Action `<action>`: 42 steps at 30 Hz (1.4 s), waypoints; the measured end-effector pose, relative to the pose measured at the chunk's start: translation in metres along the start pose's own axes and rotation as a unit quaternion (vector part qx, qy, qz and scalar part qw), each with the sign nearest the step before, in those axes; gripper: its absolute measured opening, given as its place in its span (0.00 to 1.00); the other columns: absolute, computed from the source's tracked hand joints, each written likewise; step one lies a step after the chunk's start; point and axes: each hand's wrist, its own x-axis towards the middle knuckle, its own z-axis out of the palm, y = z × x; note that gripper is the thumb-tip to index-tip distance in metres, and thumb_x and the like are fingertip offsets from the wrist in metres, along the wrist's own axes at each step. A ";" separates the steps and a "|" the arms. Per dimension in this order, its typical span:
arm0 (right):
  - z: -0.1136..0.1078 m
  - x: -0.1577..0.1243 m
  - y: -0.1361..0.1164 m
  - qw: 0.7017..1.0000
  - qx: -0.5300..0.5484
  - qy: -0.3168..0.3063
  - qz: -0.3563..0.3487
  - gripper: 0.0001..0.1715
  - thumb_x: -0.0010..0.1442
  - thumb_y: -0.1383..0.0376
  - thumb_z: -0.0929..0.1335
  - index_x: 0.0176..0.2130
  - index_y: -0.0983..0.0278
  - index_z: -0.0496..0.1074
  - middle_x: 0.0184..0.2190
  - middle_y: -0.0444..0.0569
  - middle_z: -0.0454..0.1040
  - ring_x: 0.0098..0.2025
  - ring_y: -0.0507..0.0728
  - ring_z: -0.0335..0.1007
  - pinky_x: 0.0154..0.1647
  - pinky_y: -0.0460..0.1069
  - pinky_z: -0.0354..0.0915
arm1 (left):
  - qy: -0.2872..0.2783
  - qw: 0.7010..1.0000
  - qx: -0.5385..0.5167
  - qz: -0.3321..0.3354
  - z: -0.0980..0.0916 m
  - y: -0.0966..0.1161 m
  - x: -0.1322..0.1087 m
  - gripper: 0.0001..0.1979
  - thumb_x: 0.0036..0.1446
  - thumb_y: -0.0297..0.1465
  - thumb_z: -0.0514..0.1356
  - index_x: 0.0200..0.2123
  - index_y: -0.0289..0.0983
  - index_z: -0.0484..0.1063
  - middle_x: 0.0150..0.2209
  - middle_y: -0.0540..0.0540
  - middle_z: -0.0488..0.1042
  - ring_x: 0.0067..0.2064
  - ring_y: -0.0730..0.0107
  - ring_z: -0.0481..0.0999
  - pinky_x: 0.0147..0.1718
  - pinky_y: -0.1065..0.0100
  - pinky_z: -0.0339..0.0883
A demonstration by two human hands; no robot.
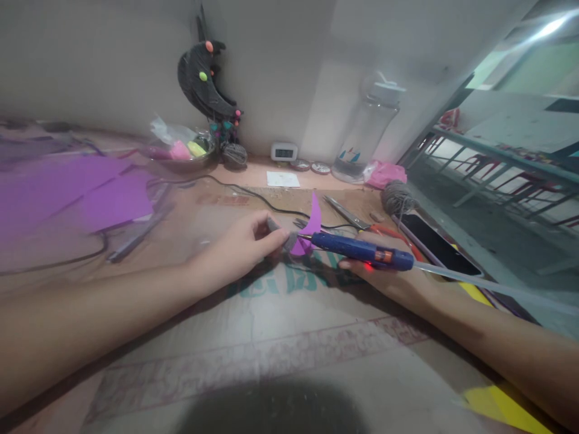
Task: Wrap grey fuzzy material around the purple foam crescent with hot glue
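My left hand pinches a small grey piece joined to a purple foam shape that stands up from the cardboard. My right hand is wrapped under a blue hot glue gun, whose nozzle touches the purple shape next to the grey piece. A clear glue stick sticks out of the gun's back toward the right. Both hands rest low over a sheet of cardboard with green print.
Scissors with orange handles, a ball of grey yarn and a dark phone lie beyond my right hand. Purple foam sheets lie at left, a bowl, a black crescent ornament and a clear bottle by the wall. Yellow paper lies at the lower right.
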 end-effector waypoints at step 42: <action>0.004 -0.002 0.012 0.999 0.013 0.024 -0.039 0.22 0.57 0.46 0.66 0.25 0.60 0.68 0.21 0.46 0.68 0.22 0.54 0.64 0.25 0.50 0.59 | 0.007 0.998 -0.062 -0.012 -0.001 -0.006 0.007 0.14 0.61 0.41 0.57 0.29 0.37 0.64 0.26 0.51 0.71 0.30 0.71 0.71 0.32 0.69 0.62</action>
